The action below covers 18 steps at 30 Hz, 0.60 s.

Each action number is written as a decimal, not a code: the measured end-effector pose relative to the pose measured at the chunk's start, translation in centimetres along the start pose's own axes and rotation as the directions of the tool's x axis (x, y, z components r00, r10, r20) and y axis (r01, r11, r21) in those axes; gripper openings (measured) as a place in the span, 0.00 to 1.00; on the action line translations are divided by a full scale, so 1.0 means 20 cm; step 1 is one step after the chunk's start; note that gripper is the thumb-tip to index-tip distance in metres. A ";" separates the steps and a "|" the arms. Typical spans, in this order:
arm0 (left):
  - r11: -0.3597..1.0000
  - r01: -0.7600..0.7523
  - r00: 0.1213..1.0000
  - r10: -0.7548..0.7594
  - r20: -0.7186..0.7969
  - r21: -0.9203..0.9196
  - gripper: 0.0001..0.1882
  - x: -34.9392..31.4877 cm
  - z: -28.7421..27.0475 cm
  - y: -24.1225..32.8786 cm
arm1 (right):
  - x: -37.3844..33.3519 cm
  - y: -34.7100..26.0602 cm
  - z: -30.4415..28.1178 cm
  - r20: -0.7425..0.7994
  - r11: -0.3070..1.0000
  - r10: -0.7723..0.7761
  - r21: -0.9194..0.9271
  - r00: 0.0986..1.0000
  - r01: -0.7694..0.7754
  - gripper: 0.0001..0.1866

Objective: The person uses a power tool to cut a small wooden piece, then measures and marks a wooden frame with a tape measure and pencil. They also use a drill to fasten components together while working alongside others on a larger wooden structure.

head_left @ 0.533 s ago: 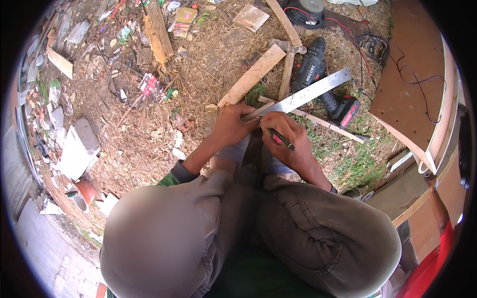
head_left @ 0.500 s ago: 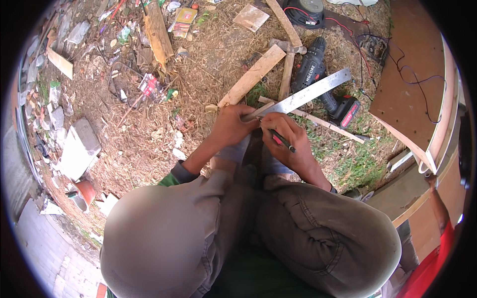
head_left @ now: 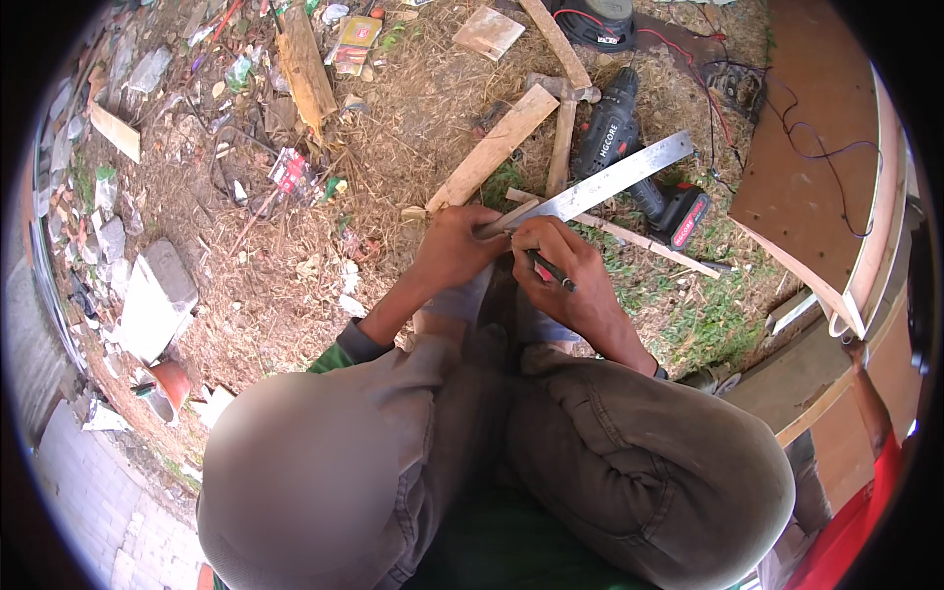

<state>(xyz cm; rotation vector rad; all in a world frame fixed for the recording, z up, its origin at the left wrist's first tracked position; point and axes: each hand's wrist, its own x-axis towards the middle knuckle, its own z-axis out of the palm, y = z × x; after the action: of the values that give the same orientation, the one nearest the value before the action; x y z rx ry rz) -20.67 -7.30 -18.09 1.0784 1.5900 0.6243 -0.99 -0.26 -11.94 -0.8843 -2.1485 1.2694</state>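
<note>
My left hand (head_left: 460, 242) is closed at the near end of a flat metal ruler (head_left: 619, 180), pressing it together with a narrow wooden strip (head_left: 506, 220). The ruler slants up to the right, its far end over a cordless drill. A black pen (head_left: 551, 270) is pinched in my right hand (head_left: 562, 273), its back end pointing down to the right. The pen's tip is hidden by my fingers, close to the ruler's near end and my left fingertips. Both hands meet in front of my bent knees.
Beyond the hands lie a wooden board (head_left: 495, 147), a hammer (head_left: 562, 128), the cordless drill (head_left: 610, 123) and a round speaker (head_left: 595, 22). A thin stick (head_left: 639, 239) crosses the grass. At right stands a brown wooden panel (head_left: 811, 147) with wires; another person's arm (head_left: 867, 398) reaches it. Litter covers the left ground.
My right hand has shifted slightly left and the pen has turned a little in its fingers. The left hand and ruler stay almost in place.
</note>
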 end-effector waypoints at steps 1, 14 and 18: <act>1.000 -0.004 1.000 0.004 -0.007 -0.026 0.15 0.00 0.00 0.01 | 0.00 0.01 0.00 -0.020 1.000 -0.020 0.013 1.000 0.021 0.09; 1.000 0.019 0.999 -0.019 0.041 -0.002 0.21 0.00 -0.02 0.02 | -0.29 0.10 0.02 -0.101 0.847 0.461 -0.247 0.882 -0.471 0.26; 1.000 0.006 0.999 -0.005 0.046 -0.006 0.22 0.00 -0.02 0.02 | -0.28 0.12 0.04 -0.031 0.846 0.461 -0.285 0.887 -0.450 0.30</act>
<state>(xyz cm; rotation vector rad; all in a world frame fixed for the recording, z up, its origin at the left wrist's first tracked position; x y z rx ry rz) -20.87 -7.11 -17.68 1.0762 1.5496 0.5961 2.79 -3.96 -14.89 -1.5831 -2.2671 1.2022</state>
